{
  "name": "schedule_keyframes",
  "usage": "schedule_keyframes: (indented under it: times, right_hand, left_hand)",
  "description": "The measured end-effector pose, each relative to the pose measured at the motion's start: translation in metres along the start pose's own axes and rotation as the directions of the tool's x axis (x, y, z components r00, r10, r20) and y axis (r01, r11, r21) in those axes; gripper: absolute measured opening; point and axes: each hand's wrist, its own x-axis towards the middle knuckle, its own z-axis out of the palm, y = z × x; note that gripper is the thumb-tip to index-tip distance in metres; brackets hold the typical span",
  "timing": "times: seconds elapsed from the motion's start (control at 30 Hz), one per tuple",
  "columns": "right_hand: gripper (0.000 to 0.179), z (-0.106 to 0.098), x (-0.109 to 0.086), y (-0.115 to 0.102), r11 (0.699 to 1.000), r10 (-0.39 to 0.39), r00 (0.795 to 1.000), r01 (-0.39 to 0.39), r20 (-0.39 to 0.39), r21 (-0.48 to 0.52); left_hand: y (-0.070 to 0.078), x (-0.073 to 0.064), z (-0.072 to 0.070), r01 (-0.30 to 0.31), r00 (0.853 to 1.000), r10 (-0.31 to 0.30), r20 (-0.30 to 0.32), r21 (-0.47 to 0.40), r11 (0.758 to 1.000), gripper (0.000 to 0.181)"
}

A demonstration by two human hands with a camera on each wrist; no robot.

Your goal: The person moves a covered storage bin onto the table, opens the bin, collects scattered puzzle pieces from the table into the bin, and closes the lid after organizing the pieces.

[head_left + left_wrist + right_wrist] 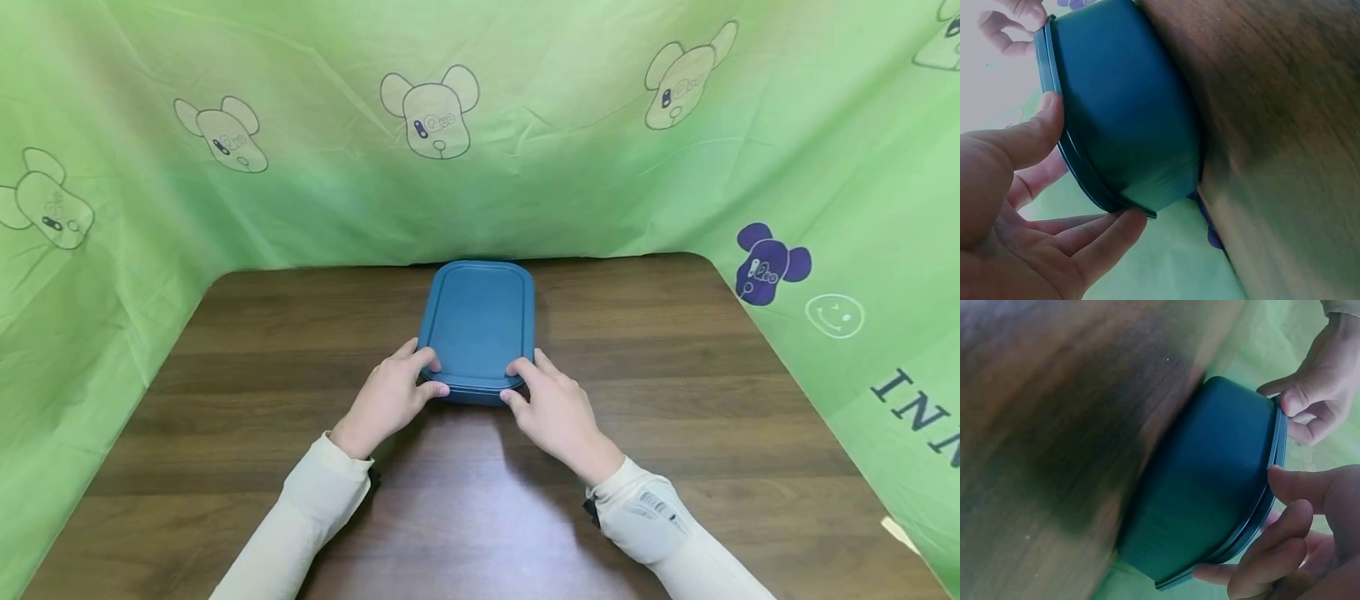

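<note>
A blue rectangular food container point(1129, 100) stands on the table, its flat blue lid point(483, 321) seated on top. At the lid's near left corner my left hand point(386, 396) pinches the rim, thumb on the front edge and a finger bent over the top. My right hand point(558, 412) pinches the near right corner in the same way. In the right wrist view, the thumb presses the lid's rim point(1260, 515) from the front, and a fingertip touches the edge farther along. Whatever the container holds is hidden by the lid.
The brown wood-grain table point(480, 517) stretches around the container on all sides. Right behind the container, a green cloth point(330, 208) with printed bear heads hangs along the table's back edge and down both sides. A pale strip point(898, 533) lies at the right edge.
</note>
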Motion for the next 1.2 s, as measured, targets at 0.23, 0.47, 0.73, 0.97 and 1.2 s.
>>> schedule_keyframes:
  times: [0.23, 0.47, 0.73, 0.97, 1.2]
  right_hand:
    - [0.025, 0.003, -0.003, -0.001, 1.0, -0.003, 1.0, 0.003, 0.001, -0.025]
    - [0.026, 0.003, -0.005, 0.001, 0.999, 0.005, 1.0, -0.005, 0.007, -0.034]
    - [0.046, -0.013, 0.009, 0.004, 0.996, -0.038, 0.995, 0.045, 0.096, -0.075]
    - [0.099, -0.02, 0.069, 0.022, 0.987, -0.087, 0.936, 0.127, 0.34, -0.097]
    - [0.118, -0.023, 0.094, 0.035, 0.986, -0.007, 0.846, 0.095, 0.534, -0.136]
  left_hand:
    - [0.003, -0.002, -0.003, 0.045, 0.997, -0.047, 0.063, 0.031, 0.998, 0.024]
    - [0.004, -0.002, -0.003, 0.056, 0.994, -0.062, 0.092, 0.069, 0.996, 0.025]
    - [0.001, 0.01, -0.016, 0.049, 0.987, -0.063, 0.148, 0.101, 0.994, 0.033]
    - [-0.022, 0.057, -0.024, 0.025, 0.908, -0.055, 0.415, 0.078, 0.997, 0.091]
    - [-0.03, 0.086, -0.014, 0.062, 0.807, -0.12, 0.578, 0.119, 0.991, 0.119]
